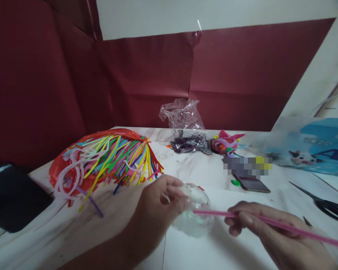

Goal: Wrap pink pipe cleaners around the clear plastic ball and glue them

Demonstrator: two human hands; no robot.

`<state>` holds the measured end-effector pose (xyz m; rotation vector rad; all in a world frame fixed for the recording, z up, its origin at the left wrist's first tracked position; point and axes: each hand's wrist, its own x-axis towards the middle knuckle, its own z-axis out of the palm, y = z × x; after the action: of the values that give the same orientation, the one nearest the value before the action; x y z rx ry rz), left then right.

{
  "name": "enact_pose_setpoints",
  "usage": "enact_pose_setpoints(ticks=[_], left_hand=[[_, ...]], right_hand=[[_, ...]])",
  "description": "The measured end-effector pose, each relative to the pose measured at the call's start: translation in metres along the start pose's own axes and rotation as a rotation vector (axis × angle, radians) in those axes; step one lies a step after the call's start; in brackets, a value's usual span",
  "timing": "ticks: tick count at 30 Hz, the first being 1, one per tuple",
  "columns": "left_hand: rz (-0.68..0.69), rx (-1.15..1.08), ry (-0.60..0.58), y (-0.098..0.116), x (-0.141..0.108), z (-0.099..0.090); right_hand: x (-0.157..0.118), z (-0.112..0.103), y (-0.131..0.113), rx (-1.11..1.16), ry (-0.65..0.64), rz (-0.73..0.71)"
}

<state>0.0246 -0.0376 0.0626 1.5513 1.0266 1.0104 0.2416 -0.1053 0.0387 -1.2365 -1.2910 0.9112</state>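
Observation:
My left hand is closed on the near left side of a clear, rounded plastic piece, with small red and green bits showing on it. Whether it is a ball or a cup I cannot tell. Between the thumb and fingers of my right hand lies a long pink pipe cleaner. Its tip points left and meets or overlaps the clear piece; contact is unclear. The other end runs out past the right edge of the view.
Many coloured pipe cleaners lie on a red plastic bag at left. Behind are a clear bag with dark material and a pink decorated ball. A phone, black scissors and a blue package are right.

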Motion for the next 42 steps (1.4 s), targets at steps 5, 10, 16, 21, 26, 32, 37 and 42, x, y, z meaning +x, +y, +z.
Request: enact_pose_setpoints(ticks=[5,10,16,21,26,32,37,42], left_hand=[[0.127,0.489,-0.214,-0.006,0.016,-0.009],[0.072,0.642,-0.392,-0.016,0.024,0.009],[0.165,0.528,-0.199,-0.005,0.016,0.02],[0.186,0.503,-0.09,0.001,0.012,0.022],[0.211,0.499,-0.074,-0.003,0.01,0.022],[0.241,0.56,-0.079,-0.006,0.006,0.027],[0.294,0.578,-0.024,-0.014,0.007,0.029],[0.266,0.605,-0.069,-0.011,0.006,0.028]], right_hand=[[0.008,-0.002,0.005,0.165,0.075,-0.054],[0.008,0.001,0.008,0.202,0.042,-0.011],[0.009,0.0,0.007,0.243,0.19,-0.088],[0.011,0.0,0.004,0.281,0.286,-0.092],[0.009,0.002,0.003,0.316,0.283,-0.082],[0.005,-0.002,0.007,0.405,0.136,-0.064],[0.003,0.001,0.012,0.481,-0.014,0.013],[0.004,0.005,0.016,0.488,0.003,0.034]])
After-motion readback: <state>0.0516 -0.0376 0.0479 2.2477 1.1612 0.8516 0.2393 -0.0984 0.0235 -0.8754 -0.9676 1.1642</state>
